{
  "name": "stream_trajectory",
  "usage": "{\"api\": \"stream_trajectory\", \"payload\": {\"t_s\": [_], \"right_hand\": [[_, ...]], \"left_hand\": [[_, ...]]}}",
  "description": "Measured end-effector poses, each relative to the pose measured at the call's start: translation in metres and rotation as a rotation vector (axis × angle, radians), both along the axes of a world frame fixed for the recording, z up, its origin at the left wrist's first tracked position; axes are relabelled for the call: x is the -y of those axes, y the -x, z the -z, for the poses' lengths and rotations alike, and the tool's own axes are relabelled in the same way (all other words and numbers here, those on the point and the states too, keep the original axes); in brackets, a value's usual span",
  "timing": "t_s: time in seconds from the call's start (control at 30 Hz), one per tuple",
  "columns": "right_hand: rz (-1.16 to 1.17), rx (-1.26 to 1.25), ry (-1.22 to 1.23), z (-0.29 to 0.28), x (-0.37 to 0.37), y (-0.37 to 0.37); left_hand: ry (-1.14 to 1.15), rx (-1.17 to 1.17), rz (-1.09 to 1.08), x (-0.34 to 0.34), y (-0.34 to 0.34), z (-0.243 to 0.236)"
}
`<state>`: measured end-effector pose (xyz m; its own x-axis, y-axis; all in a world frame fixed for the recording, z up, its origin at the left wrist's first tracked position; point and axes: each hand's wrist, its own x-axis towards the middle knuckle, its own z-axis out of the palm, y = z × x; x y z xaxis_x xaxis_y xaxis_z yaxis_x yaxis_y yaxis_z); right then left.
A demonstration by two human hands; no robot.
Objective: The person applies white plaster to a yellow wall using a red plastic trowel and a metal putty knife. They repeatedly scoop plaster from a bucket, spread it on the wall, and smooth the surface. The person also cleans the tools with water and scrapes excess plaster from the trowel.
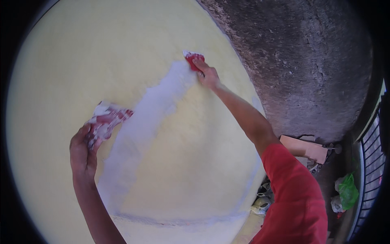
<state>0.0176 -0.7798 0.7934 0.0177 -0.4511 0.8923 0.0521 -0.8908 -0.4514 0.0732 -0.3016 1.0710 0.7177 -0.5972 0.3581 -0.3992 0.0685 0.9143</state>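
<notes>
A pale yellow wall (195,162) spreads in front of me, with a broad white band of filler (142,118) slanting up across it to the right. At the band's upper end, my right hand (209,76) grips a red scraper (195,61) with white paste along its edge; its blade lies against or very close to the wall. Lower on the left, my left hand (82,150) is closed around a red, flat, paste-smeared piece (106,122), likely another scraper, blurred at its outline. It is held beside the white band.
A rough grey wall (300,61) meets the yellow one on the right. Below it lie a pinkish board (304,148), a green plastic bag (348,191) and pale bags (261,204). A barred metal railing (370,162) stands at the far right.
</notes>
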Motion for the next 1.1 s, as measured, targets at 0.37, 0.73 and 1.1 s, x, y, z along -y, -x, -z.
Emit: {"api": "stream_trajectory", "payload": {"t_s": [0.37,0.73,1.1], "right_hand": [[0.098,-0.022,-0.514,0.011,-0.022,0.055],[-0.195,-0.153,-0.104,-0.006,-0.185,0.023],[0.086,-0.140,-0.194,0.039,-0.068,-0.017]], "left_hand": [[-0.097,0.120,0.155,0.118,0.015,0.008],[-0.128,0.079,0.144,0.123,-0.005,0.014],[-0.126,0.054,0.119,0.128,-0.007,0.007]]}}
